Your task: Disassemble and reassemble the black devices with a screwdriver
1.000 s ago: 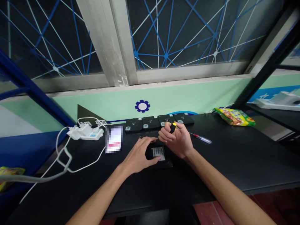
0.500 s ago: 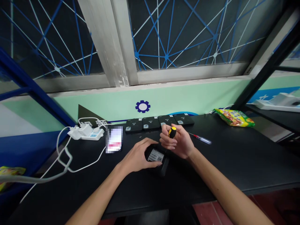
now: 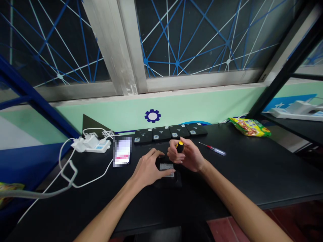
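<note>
A flat black box-shaped device (image 3: 175, 182) with a printed white label lies on the black table. Thumb and fingers of my left hand (image 3: 147, 166) grip it from the left, and the thumb crosses the label. My right hand (image 3: 188, 155) is closed around the black and yellow handle of a screwdriver (image 3: 180, 147), held upright over the device's right side. Its shaft and tip are hidden behind my fingers. Tiny light bits, perhaps screws (image 3: 150, 148), lie just beyond my left fingers.
Several similar black devices (image 3: 161, 133) stand in a row near the wall. To the right lie a clear-handled screwdriver (image 3: 217, 150) and a snack bag (image 3: 251, 127). A phone (image 3: 122, 151) and a white power strip (image 3: 97, 146) with cables occupy the left side.
The device has turned so its near edge lies more level. My right hand has moved slightly left and down with the screwdriver, now more upright. My left hand still grips the device.
</note>
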{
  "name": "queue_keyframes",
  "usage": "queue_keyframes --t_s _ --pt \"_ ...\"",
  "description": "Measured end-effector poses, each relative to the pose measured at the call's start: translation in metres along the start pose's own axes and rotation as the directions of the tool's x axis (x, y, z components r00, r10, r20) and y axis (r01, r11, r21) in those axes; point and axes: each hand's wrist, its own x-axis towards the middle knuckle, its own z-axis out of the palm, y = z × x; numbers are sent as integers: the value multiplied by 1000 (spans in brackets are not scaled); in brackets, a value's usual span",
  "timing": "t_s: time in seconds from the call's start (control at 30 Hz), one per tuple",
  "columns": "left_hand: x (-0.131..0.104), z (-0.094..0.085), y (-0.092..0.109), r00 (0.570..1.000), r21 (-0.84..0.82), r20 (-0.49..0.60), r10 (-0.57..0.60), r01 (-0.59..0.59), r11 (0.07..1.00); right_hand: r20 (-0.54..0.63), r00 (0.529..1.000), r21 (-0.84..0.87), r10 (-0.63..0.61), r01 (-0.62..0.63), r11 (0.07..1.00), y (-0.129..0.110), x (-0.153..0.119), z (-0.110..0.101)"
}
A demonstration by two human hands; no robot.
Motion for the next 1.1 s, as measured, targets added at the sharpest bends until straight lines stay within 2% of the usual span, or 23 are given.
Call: queue_keyframes --t_s 0.23,0.5,0.87,1.1 --pt "-1 3 2 999 76 -18 -36 37 996 -57 993 -97 -100 94 991 5 0 1" --pt "-2 4 1 1000 90 -19 2 0 996 -135 976 -72 -173 164 984 6 3 1" --pt "-1 5 2 1000 97 -29 1 1 995 -100 983 -111 -152 141 984 7 3 -9" --pt "-1 4 3 999 115 -33 -4 8 993 -68 992 -81 -108 102 991 2 4 -7"
